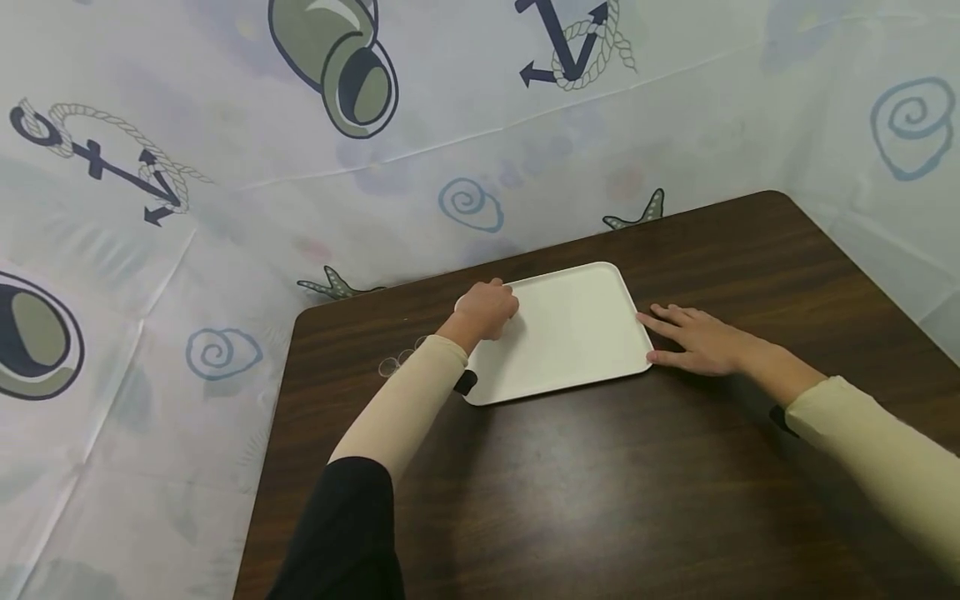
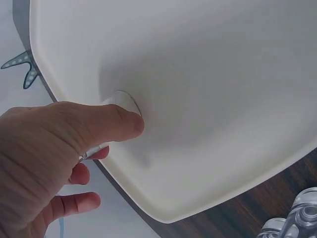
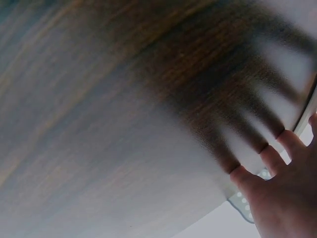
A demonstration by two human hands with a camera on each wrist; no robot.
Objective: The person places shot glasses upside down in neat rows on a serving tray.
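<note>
A white rectangular tray (image 1: pixel 570 325) lies on the dark wood table. My left hand (image 1: pixel 486 310) is over the tray's left end. Between its thumb and fingers it grips a small clear glass (image 2: pixel 128 101), whose round rim shows past the thumb in the left wrist view; the hand hides most of the glass. My right hand (image 1: pixel 697 340) rests on the table at the tray's right edge, fingers spread and fairly straight. Its thumb and forefinger touch that edge. In the right wrist view its fingertips (image 3: pixel 240 173) press on the tabletop.
Several other clear glasses (image 2: pixel 302 215) stand on the table left of the tray, partly behind the left forearm in the head view. A printed cloth (image 1: pixel 405 208) with anchors and shells hangs along the table's back and sides.
</note>
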